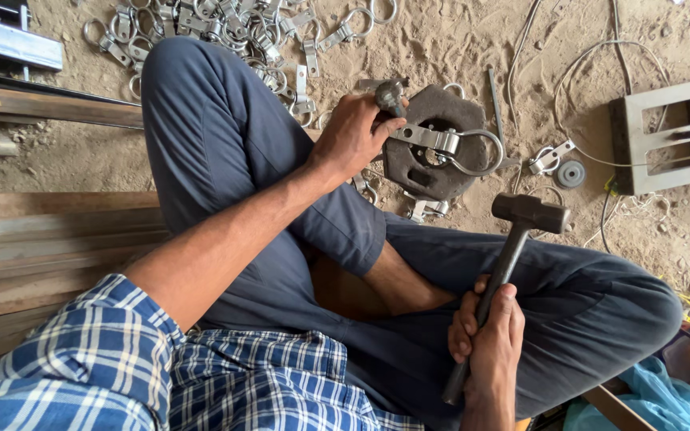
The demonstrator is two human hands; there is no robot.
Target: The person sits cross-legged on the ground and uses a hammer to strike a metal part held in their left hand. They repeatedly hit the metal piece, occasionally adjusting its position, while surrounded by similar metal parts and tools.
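Here, head view: left hand (350,137) grip clamped on a dark punch (390,96), set upright on a metal ring clamp (449,145) lying on a dark iron block (433,172) on the sandy floor (457,40); right hand (489,339) grip wrapped around a hammer (513,247) handle, head raised just beside the block; pile of clamps (225,28) beyond the knee.

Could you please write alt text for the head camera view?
A person sitting cross-legged on sandy ground grips a hammer in the right hand, while the left hand holds a punch over a metal ring clamp on a dark block. More clamps lie piled beyond.
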